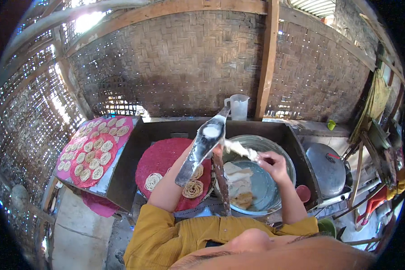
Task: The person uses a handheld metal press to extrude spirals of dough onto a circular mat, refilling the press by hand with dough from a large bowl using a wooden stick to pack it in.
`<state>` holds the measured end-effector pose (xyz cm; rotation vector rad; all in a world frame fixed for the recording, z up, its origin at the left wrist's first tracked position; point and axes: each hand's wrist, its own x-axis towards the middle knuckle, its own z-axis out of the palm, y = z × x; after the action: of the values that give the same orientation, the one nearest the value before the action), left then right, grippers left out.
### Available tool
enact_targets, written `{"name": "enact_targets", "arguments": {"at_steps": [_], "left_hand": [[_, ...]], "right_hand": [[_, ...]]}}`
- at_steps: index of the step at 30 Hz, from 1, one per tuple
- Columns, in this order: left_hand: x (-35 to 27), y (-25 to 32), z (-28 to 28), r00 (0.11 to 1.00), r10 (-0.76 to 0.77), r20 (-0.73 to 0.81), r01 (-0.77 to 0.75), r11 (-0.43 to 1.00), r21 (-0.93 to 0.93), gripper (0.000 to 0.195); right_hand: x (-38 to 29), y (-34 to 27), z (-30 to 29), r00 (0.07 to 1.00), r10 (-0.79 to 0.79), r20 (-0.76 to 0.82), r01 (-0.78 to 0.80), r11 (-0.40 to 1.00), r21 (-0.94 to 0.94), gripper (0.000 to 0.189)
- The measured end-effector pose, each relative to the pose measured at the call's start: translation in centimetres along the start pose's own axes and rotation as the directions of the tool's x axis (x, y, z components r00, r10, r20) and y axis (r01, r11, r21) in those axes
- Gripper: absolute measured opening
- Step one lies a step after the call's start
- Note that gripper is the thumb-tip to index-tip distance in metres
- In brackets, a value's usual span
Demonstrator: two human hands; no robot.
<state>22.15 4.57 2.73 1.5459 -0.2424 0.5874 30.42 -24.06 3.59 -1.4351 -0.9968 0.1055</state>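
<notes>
My right hand [275, 166] pinches one end of a strip of soft white dough [239, 148] above a wide basin [268, 189]. The strip's other end reaches a dark hand press [202, 145], whose round hole [212, 131] holds white dough and whose surface is smeared with it. My left hand [218, 150] is mostly hidden behind the press, so its grip cannot be made out. A brown handle-like bar [221, 182] extends downward from there. Inside the basin lies a pale dough mass [238, 184] with a browner lower end.
A round red mat [168, 153] bears several coiled noodle nests [193, 189]. More nests cover pink and red mats [93, 158] on the left box. A plastic jug [239, 107] stands behind, a pink cup [303, 193] beside the basin, and a lidded metal pot [325, 168] at right.
</notes>
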Motion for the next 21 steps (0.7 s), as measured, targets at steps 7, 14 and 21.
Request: {"name": "enact_targets", "arguments": {"at_steps": [7,14,21], "left_hand": [[-2.7,7.8,-2.8,0.994,-0.021,-0.103,-0.023,0.910,-0.415,0.033],[-2.0,8.8,-1.6,0.927,0.376,0.005,-0.230,0.578,-0.783,0.027],[-4.7,11.5,-1.0,0.953,-0.102,-0.284,-0.032,0.901,-0.433,0.073]], "right_hand": [[-2.4,-3.0,-4.3,0.956,0.255,-0.144,-0.283,0.673,-0.684,0.024],[-3.7,-2.8,7.9,0.814,0.159,0.559,-0.520,0.629,0.578,0.076],[-2.0,-4.8,10.1,0.744,-0.208,0.635,-0.636,0.068,0.768,0.086]]}}
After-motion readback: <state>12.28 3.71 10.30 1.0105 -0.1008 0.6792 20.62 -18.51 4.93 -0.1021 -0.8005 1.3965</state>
